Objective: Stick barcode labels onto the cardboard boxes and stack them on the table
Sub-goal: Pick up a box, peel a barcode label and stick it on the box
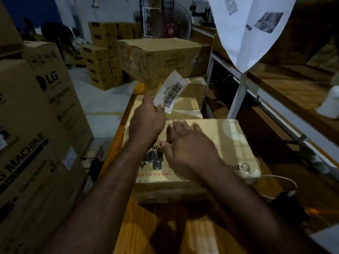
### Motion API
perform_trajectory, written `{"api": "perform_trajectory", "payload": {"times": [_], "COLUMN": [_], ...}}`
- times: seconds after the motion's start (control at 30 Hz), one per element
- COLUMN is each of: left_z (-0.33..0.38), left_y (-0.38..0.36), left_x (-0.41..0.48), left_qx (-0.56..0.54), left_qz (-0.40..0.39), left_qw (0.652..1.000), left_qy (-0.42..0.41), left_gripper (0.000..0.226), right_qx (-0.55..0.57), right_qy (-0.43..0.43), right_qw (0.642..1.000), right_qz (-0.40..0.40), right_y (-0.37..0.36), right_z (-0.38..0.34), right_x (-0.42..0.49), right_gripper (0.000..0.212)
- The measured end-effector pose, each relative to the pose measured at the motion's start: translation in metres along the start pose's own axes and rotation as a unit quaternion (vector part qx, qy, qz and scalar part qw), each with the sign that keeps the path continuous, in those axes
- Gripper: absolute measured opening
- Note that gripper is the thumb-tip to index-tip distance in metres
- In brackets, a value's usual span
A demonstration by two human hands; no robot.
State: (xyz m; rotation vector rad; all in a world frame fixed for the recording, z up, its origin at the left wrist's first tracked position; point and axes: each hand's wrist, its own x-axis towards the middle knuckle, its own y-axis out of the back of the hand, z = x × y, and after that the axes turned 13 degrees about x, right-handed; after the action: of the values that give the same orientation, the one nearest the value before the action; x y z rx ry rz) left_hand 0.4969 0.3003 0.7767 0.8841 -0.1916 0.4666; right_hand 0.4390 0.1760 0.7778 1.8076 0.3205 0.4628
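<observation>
A taped cardboard box [220, 136] with printed markings lies flat on the wooden table [146, 235] in front of me. My right hand [189, 149] rests palm down on its top, fingers spread. My left hand [146, 120] is raised just above the box's far left corner and pinches a white barcode label [170, 90] by its lower end; the label sticks up and to the right. Behind this box lie two more cardboard boxes [185, 105], and a large one [165, 59] stands at the far end.
Tall LG washing machine cartons [40, 125] line the left side. A white metal shelf frame [240, 88] with wooden boards stands on the right, with a printed paper sheet [253, 26] hanging from above. A cable and black adapter [286, 197] lie right of the box. A fan [174, 21] stands at the back.
</observation>
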Motion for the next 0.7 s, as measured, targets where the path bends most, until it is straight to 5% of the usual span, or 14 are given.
{"api": "perform_trajectory", "payload": {"times": [0.2, 0.4, 0.7], "left_z": [0.001, 0.004, 0.002], "left_y": [-0.003, 0.001, 0.006], "left_x": [0.002, -0.006, -0.011], "left_qx": [-0.007, 0.010, 0.020], "left_qz": [-0.021, -0.009, 0.001], "left_qw": [1.000, 1.000, 1.000], "left_qy": [-0.009, -0.012, 0.009], "left_gripper": [0.034, 0.029, 0.031], "right_qx": [0.007, 0.025, 0.064], "right_qy": [-0.033, -0.100, 0.067], "right_qw": [0.999, 0.994, 0.996], "right_qz": [0.027, 0.029, 0.011], "right_y": [-0.006, -0.005, -0.020], "right_z": [-0.012, 0.010, -0.016], "right_x": [-0.095, -0.040, -0.023], "right_gripper": [0.073, 0.086, 0.060]}}
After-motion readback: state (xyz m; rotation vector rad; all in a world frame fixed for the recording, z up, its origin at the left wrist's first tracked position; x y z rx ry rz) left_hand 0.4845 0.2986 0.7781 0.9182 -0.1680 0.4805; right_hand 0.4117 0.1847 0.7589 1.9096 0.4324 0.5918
